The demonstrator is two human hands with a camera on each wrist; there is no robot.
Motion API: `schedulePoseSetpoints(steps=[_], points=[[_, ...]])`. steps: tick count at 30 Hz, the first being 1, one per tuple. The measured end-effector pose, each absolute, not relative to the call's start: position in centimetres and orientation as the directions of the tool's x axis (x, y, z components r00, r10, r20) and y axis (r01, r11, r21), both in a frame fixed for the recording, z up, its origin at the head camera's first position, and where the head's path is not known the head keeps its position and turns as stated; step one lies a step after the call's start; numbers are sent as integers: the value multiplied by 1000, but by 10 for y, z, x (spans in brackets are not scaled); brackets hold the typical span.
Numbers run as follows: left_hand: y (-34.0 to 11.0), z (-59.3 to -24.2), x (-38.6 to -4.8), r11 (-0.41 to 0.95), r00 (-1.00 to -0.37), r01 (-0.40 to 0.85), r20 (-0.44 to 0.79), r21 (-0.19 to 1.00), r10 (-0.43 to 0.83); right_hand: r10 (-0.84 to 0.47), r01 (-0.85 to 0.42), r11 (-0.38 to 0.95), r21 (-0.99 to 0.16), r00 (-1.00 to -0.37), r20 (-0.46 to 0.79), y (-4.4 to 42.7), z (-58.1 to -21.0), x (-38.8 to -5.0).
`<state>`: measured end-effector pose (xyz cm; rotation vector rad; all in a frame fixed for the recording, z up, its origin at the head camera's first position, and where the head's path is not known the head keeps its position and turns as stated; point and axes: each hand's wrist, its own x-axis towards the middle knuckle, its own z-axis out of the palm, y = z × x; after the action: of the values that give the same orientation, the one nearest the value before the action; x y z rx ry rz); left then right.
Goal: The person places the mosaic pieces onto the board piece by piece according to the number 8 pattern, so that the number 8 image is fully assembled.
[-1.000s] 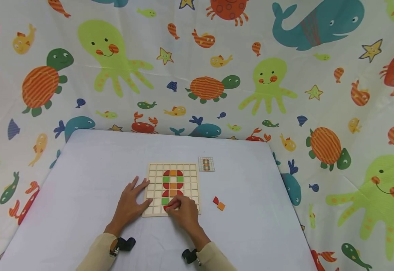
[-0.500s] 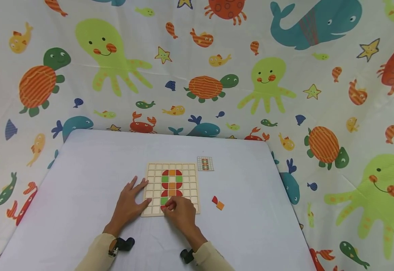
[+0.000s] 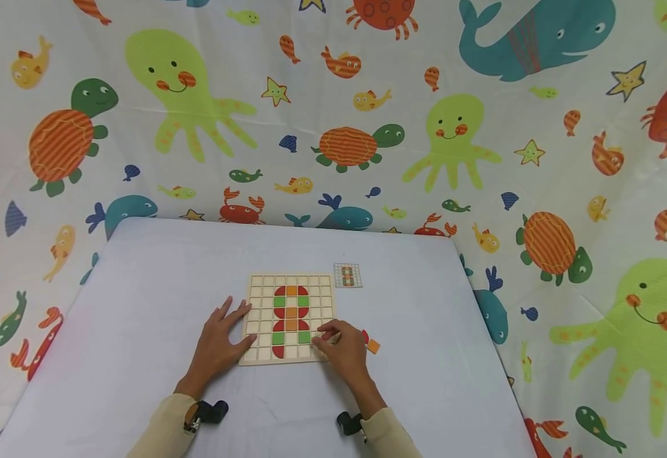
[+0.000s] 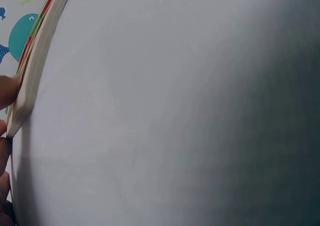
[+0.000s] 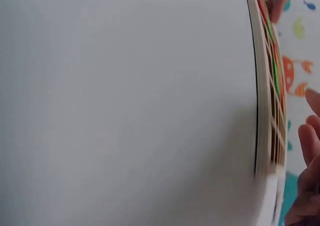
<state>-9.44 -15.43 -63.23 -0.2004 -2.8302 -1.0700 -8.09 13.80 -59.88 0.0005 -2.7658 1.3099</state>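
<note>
A square wooden grid board lies on the table, with red rounded, green square and orange square tiles set in its middle columns. A red tile sits in the bottom row below a green tile. My left hand rests with spread fingers at the board's left edge. Over the board's lower right part hovers my right hand, its fingers loosely bent and no tile visible between them. Just past it lie a loose orange square tile and a red tile, partly hidden by the hand.
A small card printed with a coloured grid pattern lies beyond the board's upper right corner. The white-covered table extends to both sides. Behind it hangs a cloth with sea animals.
My right hand has let go of the red tile in the bottom row and moved right, towards the loose tiles. A green tile it covered now shows. The left hand stays in place.
</note>
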Motion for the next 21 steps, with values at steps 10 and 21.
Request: schedulePoseSetpoints(steps=[10, 21], points=[[-155, -629, -94, 744, -988, 151, 129, 651, 88, 192, 89, 633, -769, -980, 45, 211, -599, -79], [-155, -631, -95, 740, -988, 148, 127, 656, 86, 271, 241, 682, -690, -960, -67, 257, -598, -64]])
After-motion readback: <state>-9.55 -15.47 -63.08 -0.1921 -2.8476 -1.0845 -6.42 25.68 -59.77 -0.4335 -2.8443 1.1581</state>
